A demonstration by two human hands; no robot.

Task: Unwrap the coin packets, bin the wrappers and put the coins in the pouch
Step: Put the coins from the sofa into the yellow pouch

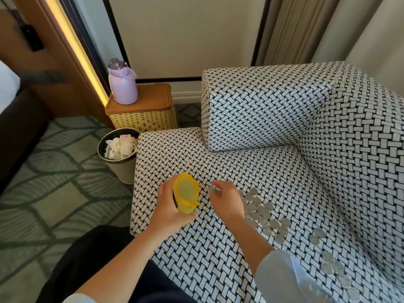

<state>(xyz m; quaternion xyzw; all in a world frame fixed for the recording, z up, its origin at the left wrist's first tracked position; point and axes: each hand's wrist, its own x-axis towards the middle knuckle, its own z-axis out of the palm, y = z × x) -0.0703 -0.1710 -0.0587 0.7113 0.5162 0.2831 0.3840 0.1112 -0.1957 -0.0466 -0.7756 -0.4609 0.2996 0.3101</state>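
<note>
My left hand (169, 207) grips a yellow pouch (185, 193) with its mouth held wide, just above the sofa seat. Right beside it, my right hand (227, 200) pinches a silver coin (211, 190) near the pouch's mouth. Several loose silver coins (262, 213) lie spread on the black-and-white woven seat to the right of my right hand, with more coins (334, 265) farther toward the lower right. A round bin (121, 162) on the floor at the seat's left corner holds crumpled white wrappers (120, 146).
The woven sofa (218, 248) has a block cushion (251, 110) and a backrest on the right. A wicker box (142, 112) with a lilac bottle (122, 83) stands behind the bin. Green patterned carpet lies to the left. My dark-trousered knee is at the bottom.
</note>
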